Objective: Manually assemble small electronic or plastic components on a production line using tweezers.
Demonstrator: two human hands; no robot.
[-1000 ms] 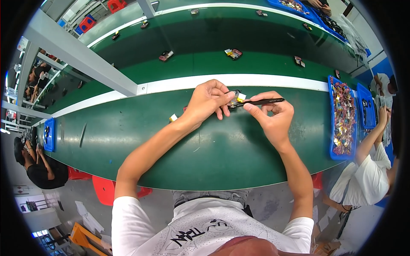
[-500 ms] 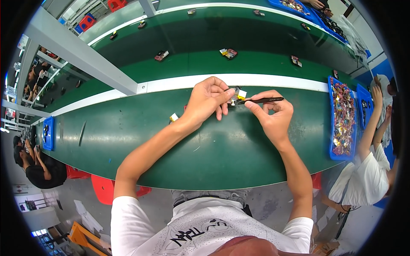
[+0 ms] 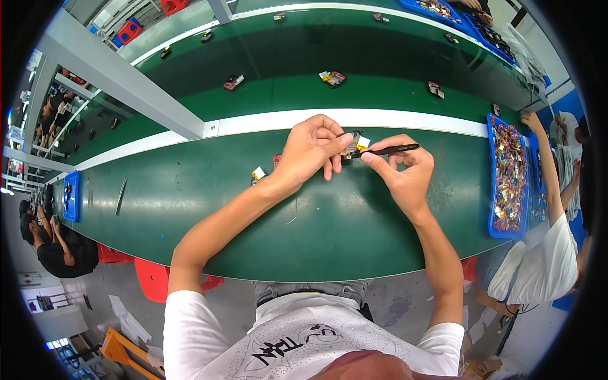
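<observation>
My left hand [image 3: 311, 149] is closed on a small dark electronic assembly [image 3: 350, 147] with a white and yellow part on it, held above the green bench. The fingers and thumb cover much of it. My right hand [image 3: 405, 168] pinches black tweezers [image 3: 396, 149] between thumb and fingers. Their tips point left and meet the near side of the assembly; what they grip there is too small to tell. Beside my left forearm lies another small assembly [image 3: 258, 174] with a white and yellow piece, partly hidden by the arm.
Past a white rail [image 3: 411, 120], a green belt [image 3: 285, 101] carries several small assemblies [image 3: 332, 78]. On the right stands a blue tray [image 3: 508, 177] full of small wired parts. A co-worker's arm [image 3: 548, 158] reaches beside it. At the left sits a blue bin [image 3: 71, 197], near a grey post [image 3: 126, 76].
The assemblies on the belt have shifted slightly left. The co-worker's arm at right has stretched forward toward the belt. My hands have barely moved, with the tweezers still at the assembly.
</observation>
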